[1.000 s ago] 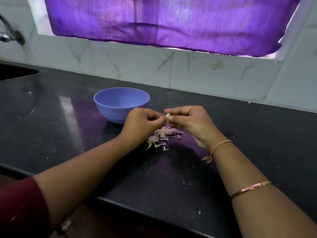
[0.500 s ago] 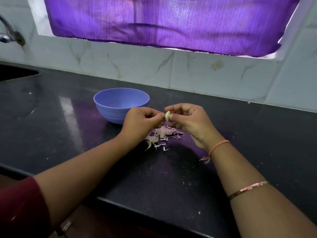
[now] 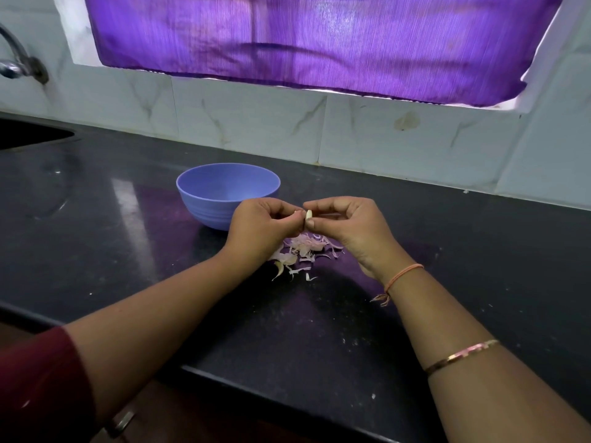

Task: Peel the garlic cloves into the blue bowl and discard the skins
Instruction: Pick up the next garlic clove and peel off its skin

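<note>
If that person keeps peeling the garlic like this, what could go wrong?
1. The clove is small and pinched only at the fingertips of the right hand and left hand. It might slip and fall into the skins on the counter instead of the bowl.
2. The skins lie loose near the bowl; a wrist could scatter them.

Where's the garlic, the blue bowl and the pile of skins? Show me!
garlic clove (image 3: 308, 215): head view, on its pale bare middle.
blue bowl (image 3: 204, 209): head view, on its left outer wall.
garlic skins (image 3: 302, 249): head view, on the middle of the heap.
</note>
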Demonstrator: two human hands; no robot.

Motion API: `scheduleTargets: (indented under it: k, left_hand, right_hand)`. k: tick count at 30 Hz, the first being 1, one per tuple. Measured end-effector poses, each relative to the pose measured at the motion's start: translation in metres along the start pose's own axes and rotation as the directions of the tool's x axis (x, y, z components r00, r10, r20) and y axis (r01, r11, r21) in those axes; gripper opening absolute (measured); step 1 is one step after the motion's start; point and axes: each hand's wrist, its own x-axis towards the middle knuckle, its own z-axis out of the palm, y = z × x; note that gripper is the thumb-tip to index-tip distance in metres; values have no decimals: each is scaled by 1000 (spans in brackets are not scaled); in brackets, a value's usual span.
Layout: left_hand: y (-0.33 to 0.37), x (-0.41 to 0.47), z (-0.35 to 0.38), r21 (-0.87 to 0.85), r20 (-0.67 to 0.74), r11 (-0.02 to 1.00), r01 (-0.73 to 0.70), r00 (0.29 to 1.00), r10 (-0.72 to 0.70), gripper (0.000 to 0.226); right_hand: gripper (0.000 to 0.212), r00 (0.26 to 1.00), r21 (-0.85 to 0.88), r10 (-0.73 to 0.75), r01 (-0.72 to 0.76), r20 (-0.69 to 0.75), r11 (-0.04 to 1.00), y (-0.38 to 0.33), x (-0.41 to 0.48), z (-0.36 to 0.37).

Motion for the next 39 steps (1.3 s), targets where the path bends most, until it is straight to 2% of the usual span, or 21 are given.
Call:
scheduleTargets:
  k: [5,9,12,19,26,39]
  left_hand:
    - [1,1,1,-111,22,992,58,998,-56,9]
    - [4,1,2,-255,73,958,135,990,-120,11]
    - [4,1,2,-296,89,945,140,989,-118,11]
    - [4,2,2,-360,87,918,166,986,-144,15]
    - [8,-1,0,-360,108,917,170,984,-140,11]
    - [10,-1,0,-301,54,942,150,989,-141,6]
  right_hand:
    - [32,999,-7,-26,25,-32,1000,0,1,1]
    - [26,994,-116,-72,62,-84,991,0,3,1]
    - [17,991,-173,-103,86,-91,981,0,4,0]
    - [18,984,-238,-163,142,-70,961,2,4,2]
    - [16,983,-245,-173,154,-59,957,4,5,1]
    - [18,988,-195,-146,135,-43,972,3,5,1]
